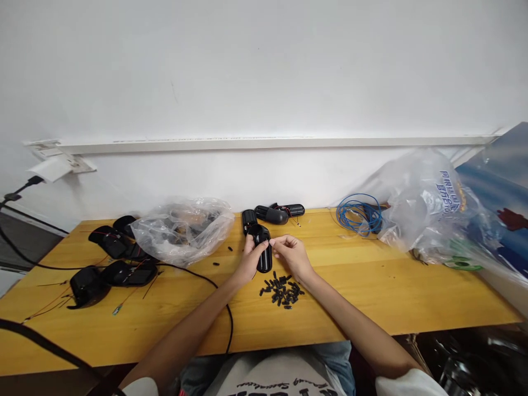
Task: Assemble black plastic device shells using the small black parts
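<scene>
Here, mid-frame, our left fingers grasp a glossy, black, elongated, round-ended casing; whether our right fingers pinch anything beside it, we cannot tell.

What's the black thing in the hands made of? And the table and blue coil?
Black thing: probably hard plastic, glossy, with bright reflections. Table: wood or wood print, slightly shiny, showing stripes. Blue coil: perhaps coated wire, smooth, in thin loops.

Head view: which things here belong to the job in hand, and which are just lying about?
Job in hand, apparently:
glossy black part, in the left hand, right hand at its side
pile of small black pieces

Probably lying about:
blue wire coil
printed plastic bag
</scene>
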Demonstrator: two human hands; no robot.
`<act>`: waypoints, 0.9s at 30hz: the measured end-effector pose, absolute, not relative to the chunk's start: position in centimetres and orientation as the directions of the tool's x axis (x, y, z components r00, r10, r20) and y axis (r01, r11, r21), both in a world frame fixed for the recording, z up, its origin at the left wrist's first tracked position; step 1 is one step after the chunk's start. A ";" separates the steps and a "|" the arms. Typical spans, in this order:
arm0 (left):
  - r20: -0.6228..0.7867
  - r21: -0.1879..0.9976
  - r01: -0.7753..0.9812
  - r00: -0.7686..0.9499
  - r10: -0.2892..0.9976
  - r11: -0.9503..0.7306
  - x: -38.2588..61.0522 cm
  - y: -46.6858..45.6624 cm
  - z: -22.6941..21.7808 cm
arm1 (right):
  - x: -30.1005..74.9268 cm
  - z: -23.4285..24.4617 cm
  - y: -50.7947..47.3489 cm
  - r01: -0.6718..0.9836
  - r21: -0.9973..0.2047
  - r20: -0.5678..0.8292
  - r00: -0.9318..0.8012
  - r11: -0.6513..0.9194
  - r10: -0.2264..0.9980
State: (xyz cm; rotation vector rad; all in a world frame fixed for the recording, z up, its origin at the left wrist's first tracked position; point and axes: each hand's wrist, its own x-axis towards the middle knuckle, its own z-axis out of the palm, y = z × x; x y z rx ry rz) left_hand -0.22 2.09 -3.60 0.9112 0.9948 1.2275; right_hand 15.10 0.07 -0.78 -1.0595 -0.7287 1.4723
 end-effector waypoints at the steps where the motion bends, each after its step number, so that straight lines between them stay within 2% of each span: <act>1: -0.115 0.939 -0.317 0.080 0.990 0.135 -0.2 2.1 -3.7 | 15.1 -0.8 0.1 -0.418 -0.888 -0.217 0.016 -0.191 0.976; 7: -0.151 0.906 -0.350 0.256 0.955 0.237 -1.0 2.0 -2.6 | 16.1 -0.2 0.3 -0.434 -0.832 -0.289 -0.192 -0.346 0.938; 14: -0.067 0.948 -0.250 0.453 0.889 0.199 -3.0 2.1 0.7 | 16.6 1.2 -0.3 -0.450 -0.806 -0.224 -0.369 -0.385 0.902; 19: -0.057 0.969 -0.192 0.448 0.892 0.158 -3.1 2.2 1.4 | 16.7 1.5 -0.4 -0.503 -0.757 -0.206 -0.422 -0.417 0.883; 24: -0.073 0.993 -0.065 0.354 0.933 0.102 -3.1 2.8 2.3 | 16.6 1.5 0.2 -0.615 -0.709 -0.168 -0.328 -0.345 0.930; 27: -0.068 0.995 -0.049 0.361 0.930 0.092 -3.2 3.1 2.8 | 16.3 1.3 0.4 -0.644 -0.683 -0.190 -0.299 -0.345 0.935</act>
